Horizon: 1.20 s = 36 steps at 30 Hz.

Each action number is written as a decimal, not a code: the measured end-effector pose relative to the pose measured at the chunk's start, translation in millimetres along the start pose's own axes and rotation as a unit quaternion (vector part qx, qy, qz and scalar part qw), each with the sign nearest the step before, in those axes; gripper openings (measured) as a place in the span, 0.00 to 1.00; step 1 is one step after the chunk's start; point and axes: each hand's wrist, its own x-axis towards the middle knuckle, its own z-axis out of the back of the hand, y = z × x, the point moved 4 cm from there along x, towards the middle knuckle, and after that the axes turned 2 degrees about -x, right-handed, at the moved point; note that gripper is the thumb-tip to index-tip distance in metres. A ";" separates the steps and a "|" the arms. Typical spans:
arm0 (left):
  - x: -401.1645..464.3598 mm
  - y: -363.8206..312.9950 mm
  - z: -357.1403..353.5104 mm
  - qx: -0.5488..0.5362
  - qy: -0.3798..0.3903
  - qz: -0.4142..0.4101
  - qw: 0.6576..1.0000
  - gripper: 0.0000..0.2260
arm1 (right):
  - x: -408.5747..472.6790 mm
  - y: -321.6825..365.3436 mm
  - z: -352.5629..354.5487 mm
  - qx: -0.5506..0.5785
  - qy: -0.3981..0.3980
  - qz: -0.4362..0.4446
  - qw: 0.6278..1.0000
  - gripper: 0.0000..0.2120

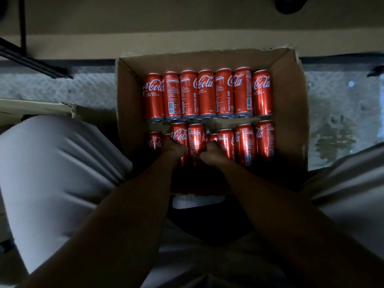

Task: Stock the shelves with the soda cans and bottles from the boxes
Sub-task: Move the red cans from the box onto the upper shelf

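Note:
An open cardboard box on the floor holds two rows of red soda cans lying on their sides. The far row is full. In the near row, two cans stand higher than their neighbours. My left hand grips the raised can with the white logo. My right hand grips the raised can beside it. Both hands are dark and their fingers are partly hidden behind the cans. More cans lie to the right of my hands.
My knees in light trousers flank the box on both sides. Beyond the box runs a pale shelf or wall edge. Speckled grey floor lies to the right. Another cardboard flap is at the left.

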 end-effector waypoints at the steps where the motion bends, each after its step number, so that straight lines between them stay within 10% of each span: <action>1: -1.5 -0.1 -0.3 0.006 0.005 0.005 1.000 0.28 | -2.8 -1.7 0.9 -0.002 -0.006 -0.001 1.000 0.28; 18: -73.1 -58.0 14.6 -0.061 0.204 -0.118 0.970 0.18 | -79.8 32.2 59.7 0.125 -0.021 0.158 0.979 0.23; 36: -212.7 -116.1 77.3 -0.200 0.297 -0.323 0.876 0.30 | -249.3 89.5 109.1 0.117 -0.112 0.360 0.919 0.29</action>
